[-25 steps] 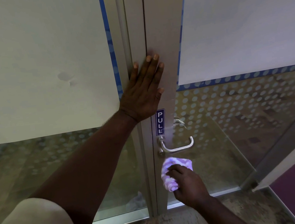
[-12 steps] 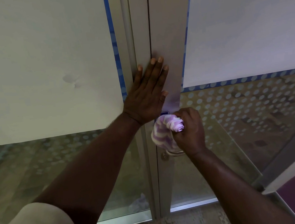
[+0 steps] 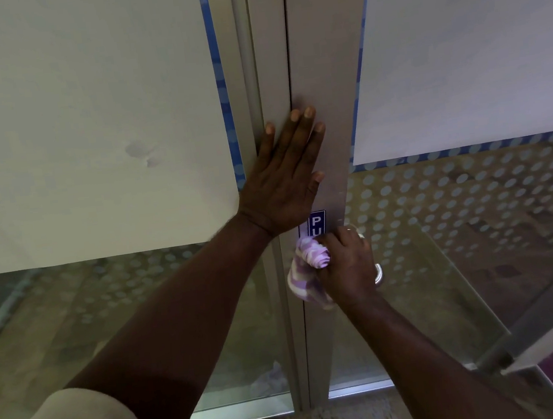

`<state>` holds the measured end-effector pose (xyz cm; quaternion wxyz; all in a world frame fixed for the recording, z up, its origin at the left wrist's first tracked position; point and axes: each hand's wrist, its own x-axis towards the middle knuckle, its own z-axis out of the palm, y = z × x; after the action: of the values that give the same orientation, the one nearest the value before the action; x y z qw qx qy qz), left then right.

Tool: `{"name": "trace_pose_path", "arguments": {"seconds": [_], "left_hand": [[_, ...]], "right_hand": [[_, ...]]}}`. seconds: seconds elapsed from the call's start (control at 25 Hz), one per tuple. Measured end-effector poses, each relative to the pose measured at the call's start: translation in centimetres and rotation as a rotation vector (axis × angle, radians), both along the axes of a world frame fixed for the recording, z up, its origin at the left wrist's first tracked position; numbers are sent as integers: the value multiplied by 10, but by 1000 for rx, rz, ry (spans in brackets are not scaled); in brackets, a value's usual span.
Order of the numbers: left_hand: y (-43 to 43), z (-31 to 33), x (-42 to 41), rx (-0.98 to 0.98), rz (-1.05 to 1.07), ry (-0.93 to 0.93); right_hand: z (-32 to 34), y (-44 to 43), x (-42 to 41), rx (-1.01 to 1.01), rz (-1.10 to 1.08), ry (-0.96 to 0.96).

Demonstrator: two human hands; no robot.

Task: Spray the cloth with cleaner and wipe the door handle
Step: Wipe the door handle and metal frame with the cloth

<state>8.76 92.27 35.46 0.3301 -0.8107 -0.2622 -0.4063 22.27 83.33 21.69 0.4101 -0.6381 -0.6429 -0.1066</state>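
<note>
Head view shows two bare arms reaching to a glass door with a grey metal frame. The left hand lies flat on the frame, fingers spread and straight, holding nothing. It looks like it keeps the door from swinging.

The right hand is curled tight around a cloth with purple and white stripes. The cloth is bunched up in the fist, and a loose bit hangs down on the left side. The hand and cloth sit right on the door handle, so only a small shiny curved end of it peeks out on the right.

The cloth looks soft and light (it squishes easily), so a full fist is a good way to hold it. The handle looks hard, smooth and maybe slippery, so wrapping the cloth around the bar and sliding along it should work best.

A small blue sign sits just above the cloth. The white letters "PU" can be read; the rest is hidden behind the hand and cloth.

No spray bottle can be seen.
</note>
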Motion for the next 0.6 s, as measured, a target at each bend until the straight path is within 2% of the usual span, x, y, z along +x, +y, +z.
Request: {"name": "trace_pose_path", "arguments": {"seconds": [0.2,0.52,0.6], "left_hand": [[1,-1,0,4,11,14],[-3,1,0,13,9,-3],[-3,1,0,13,3,-9]], "right_hand": [[-5,-2,0,-44,-14,29],[47,12,10,241,18,196],[49,12,19,259,-7,250]]}}
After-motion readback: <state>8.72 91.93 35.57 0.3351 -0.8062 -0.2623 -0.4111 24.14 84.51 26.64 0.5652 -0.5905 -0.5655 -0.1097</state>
